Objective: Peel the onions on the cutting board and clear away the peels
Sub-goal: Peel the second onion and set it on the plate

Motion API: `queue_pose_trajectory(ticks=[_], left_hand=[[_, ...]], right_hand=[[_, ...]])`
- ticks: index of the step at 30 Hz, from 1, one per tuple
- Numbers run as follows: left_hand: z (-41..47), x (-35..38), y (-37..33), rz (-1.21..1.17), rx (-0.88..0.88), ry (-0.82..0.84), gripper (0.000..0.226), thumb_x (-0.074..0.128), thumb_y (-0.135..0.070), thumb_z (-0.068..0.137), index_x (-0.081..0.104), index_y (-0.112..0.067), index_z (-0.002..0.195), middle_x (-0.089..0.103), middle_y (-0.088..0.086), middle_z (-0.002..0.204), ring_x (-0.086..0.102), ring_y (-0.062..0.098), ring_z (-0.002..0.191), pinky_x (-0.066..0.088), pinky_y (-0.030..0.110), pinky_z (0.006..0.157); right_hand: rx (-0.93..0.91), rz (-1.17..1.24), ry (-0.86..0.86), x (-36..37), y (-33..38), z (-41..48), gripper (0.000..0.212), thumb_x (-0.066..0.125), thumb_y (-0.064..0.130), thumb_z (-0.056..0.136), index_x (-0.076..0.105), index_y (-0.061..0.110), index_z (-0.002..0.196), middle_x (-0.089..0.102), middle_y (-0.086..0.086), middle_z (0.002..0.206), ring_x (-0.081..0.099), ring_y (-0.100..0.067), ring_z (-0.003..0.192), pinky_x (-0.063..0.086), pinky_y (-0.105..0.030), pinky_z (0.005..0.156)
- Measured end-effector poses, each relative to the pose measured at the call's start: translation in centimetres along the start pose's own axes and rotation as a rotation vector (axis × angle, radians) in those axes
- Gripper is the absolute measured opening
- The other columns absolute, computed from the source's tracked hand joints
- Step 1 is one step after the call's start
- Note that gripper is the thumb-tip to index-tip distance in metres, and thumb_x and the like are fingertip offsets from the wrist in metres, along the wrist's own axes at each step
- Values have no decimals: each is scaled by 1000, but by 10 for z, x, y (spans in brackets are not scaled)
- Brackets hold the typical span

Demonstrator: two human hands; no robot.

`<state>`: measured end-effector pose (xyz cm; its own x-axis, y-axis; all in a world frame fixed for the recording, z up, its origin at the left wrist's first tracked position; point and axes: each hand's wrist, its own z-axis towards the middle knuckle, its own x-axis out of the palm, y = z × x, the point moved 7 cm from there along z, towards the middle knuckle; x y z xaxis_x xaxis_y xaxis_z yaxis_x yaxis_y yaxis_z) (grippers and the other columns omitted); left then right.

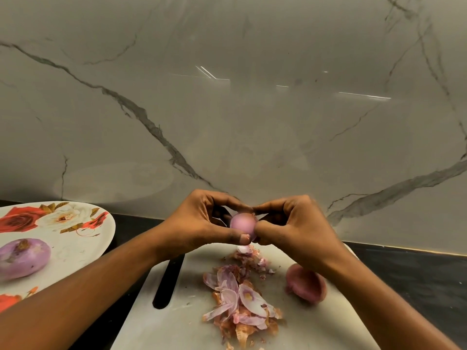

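both my hands (202,223) (290,223) pinch a half-peeled onion (241,223); one peeled on the plate (75,248), one unpeeled (305,286), peels (242,304) uncleared.

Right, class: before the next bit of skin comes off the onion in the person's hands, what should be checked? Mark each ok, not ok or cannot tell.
1. Grip: left hand and right hand both pinch the small onion: ok.
2. Small onion held above the cutting board, so scraps land on it: ok.
3. Small onion fully peeled: near side smooth and pink, far side hidden: cannot tell.
4. Peels cleared: a pile of peels lies on the cutting board: not ok.
5. Second onion on the cutting board peeled: dark skin on it: not ok.
6. Room on the floral plate beside its peeled onion: ok.
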<state>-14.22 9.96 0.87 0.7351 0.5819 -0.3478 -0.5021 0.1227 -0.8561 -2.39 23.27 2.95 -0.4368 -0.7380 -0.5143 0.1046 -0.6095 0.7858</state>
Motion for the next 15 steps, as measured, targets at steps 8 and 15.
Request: queue_pose_trajectory(ticks=[8, 15], left_hand=[[1, -4, -6, -131, 44, -48, 49, 88, -9, 72, 77, -13, 120, 79, 9, 115, 75, 31, 108, 64, 42, 90], [4, -12, -2, -349, 25, -17, 43, 77, -6, 89, 70, -11, 131, 73, 13, 129, 69, 35, 122, 62, 36, 92]], right_hand=[[-32, 95, -124, -10, -5, 5, 30, 80, -2, 84, 82, 15, 110, 82, -2, 83, 81, -19, 76, 67, -36, 74], [129, 235, -151, -22, -18, 8, 22, 70, -12, 89, 83, 5, 95, 81, -15, 84, 81, -32, 82, 67, -34, 77]])
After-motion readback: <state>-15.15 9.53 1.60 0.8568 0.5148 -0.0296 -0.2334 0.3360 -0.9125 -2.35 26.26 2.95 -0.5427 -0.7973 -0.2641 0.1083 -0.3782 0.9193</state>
